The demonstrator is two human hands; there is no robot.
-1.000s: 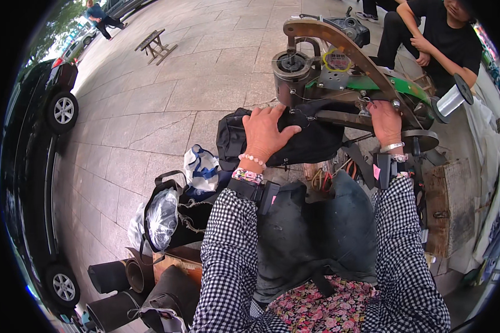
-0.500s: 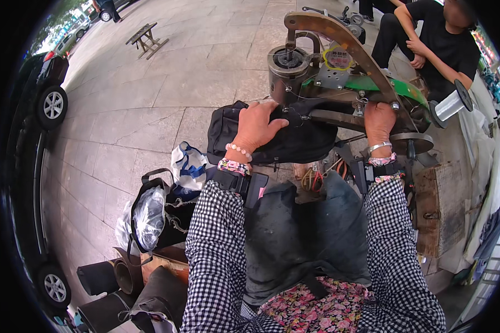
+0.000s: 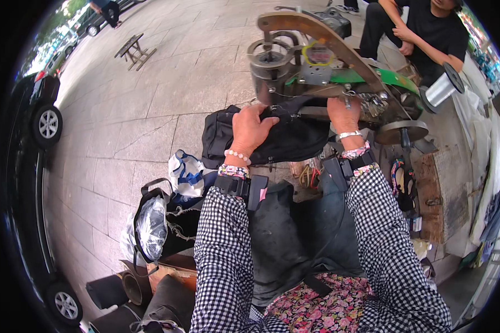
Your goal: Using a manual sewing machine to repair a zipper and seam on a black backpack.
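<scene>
A cobbler's sewing machine (image 3: 294,22) with a rusty curved arm stands ahead of me, and a black fabric bag (image 3: 219,130) lies under its head. My left hand (image 3: 249,133) is closed on the bag beside the round metal head, thumb on top and pointing right; its fingertips are partly hidden. Farther right, my right hand (image 3: 344,116) is curled like a fist against the underside of the machine's frame. Its fingers are hidden there, so what they hold cannot be made out. A round metal wheel (image 3: 401,132) sits just right of that hand.
A spool of pale thread (image 3: 441,93) is mounted at the machine's right. Several hand tools (image 3: 310,176) lie between my arms. At left are a white-and-blue bag (image 3: 186,173), a black tote (image 3: 175,225) and dark rolls (image 3: 103,291). A person in black (image 3: 430,41) sits beyond the machine.
The view has shifted a little. My right hand has moved left along the machine, farther from the wheel. The machine's head and arm have swung slightly left. My left hand stays on the bag.
</scene>
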